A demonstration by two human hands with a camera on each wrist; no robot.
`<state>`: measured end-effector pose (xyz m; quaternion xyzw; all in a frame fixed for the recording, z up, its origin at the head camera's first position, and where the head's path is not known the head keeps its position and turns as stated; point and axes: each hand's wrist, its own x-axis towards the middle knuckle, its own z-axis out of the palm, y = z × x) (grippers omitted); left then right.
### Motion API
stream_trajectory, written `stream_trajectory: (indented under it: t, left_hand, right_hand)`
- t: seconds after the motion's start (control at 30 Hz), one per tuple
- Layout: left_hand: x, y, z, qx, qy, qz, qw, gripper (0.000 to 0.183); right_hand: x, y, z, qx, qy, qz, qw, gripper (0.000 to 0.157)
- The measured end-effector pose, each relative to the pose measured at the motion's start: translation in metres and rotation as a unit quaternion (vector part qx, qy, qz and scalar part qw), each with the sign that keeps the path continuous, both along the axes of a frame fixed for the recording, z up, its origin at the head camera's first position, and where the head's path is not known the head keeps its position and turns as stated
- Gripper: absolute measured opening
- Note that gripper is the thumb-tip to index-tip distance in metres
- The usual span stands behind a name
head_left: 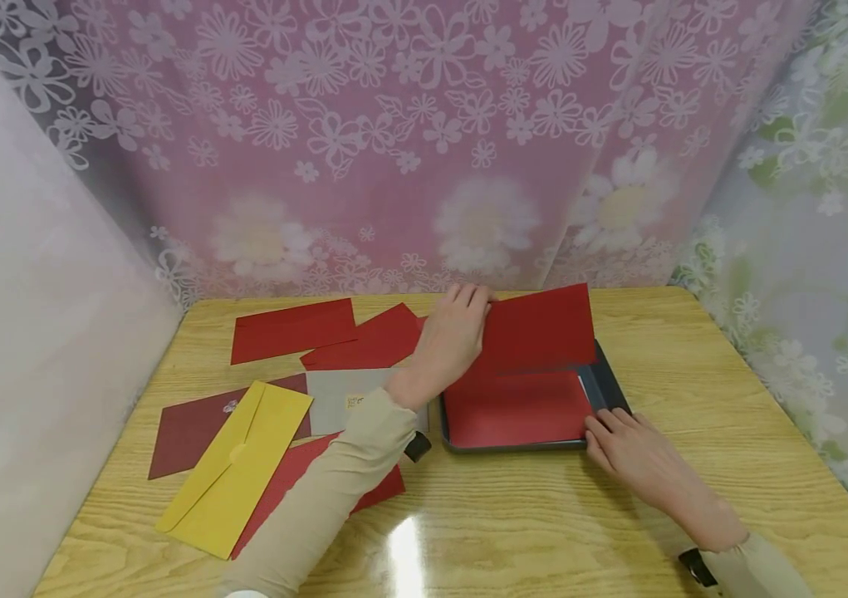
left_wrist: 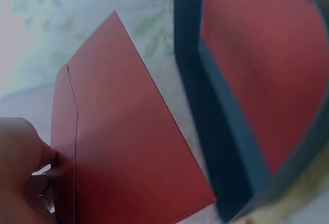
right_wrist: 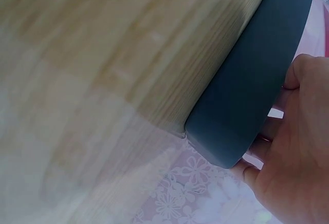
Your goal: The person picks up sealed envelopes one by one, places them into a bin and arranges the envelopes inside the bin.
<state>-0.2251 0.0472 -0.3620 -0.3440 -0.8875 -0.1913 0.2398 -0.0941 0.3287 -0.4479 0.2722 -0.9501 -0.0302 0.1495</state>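
My left hand point(head_left: 457, 328) pinches a red envelope point(head_left: 543, 328) at its left end and holds it tilted up over a dark tray point(head_left: 609, 382). In the left wrist view, a flap seam runs along the envelope point(left_wrist: 128, 126) beside my fingers. Another red envelope point(head_left: 521, 411) lies flat inside the tray, with a thin pale edge at its right. My right hand point(head_left: 636, 453) grips the tray's near right corner. The right wrist view shows fingers of that hand point(right_wrist: 295, 147) at the rim of the tray wall point(right_wrist: 241, 75).
Left of the tray lie a yellow envelope point(head_left: 240, 473), a maroon envelope point(head_left: 188, 428), a greyish one point(head_left: 330, 394) with gold marking, and several red envelopes point(head_left: 292, 328). The left forearm partly covers some. A floral curtain point(head_left: 394, 166) hangs behind the wooden table point(head_left: 513, 523).
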Motion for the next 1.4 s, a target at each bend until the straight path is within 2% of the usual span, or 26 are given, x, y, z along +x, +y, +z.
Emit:
stream_trajectory:
  t: [0.17, 0.4, 0.6, 0.8, 0.9, 1.1, 1.23, 1.4]
  left_hand:
    - [0.006, 0.019, -0.020, -0.068, -0.040, 0.008, 0.9968, 0.022]
    - [0.009, 0.029, -0.049, -0.140, -0.086, -0.001, 0.9864, 0.031]
    - [0.012, 0.032, -0.063, -0.162, -0.132, -0.013, 0.9779, 0.028]
    - [0.018, 0.030, -0.070, -0.176, -0.141, -0.008, 0.9742, 0.028]
    - [0.021, 0.030, -0.072, -0.186, -0.136, -0.002, 0.9732, 0.027]
    - [0.023, 0.028, -0.066, -0.193, -0.125, 0.009, 0.9732, 0.023]
    - [0.023, 0.021, -0.058, -0.168, -0.088, 0.025, 0.9816, 0.022]
    - [0.024, 0.004, -0.040, -0.111, -0.027, 0.049, 0.9922, 0.016]
  right_hand:
    - [0.000, 0.000, -0.001, -0.001, 0.010, 0.004, 1.000, 0.005]
    - [-0.001, -0.001, -0.002, -0.003, 0.016, 0.002, 1.000, 0.005]
    - [-0.002, -0.002, -0.002, -0.011, 0.030, 0.018, 0.999, 0.011]
    - [-0.002, -0.003, -0.002, -0.007, 0.024, 0.009, 1.000, 0.010]
    - [-0.001, -0.003, -0.002, -0.007, 0.019, 0.004, 1.000, 0.008]
    - [-0.001, -0.002, -0.002, -0.006, 0.023, 0.007, 1.000, 0.006]
    - [-0.001, -0.001, -0.002, -0.006, 0.023, 0.008, 1.000, 0.008]
    - [-0.001, 0.000, -0.004, -0.010, 0.032, 0.009, 0.999, 0.006]
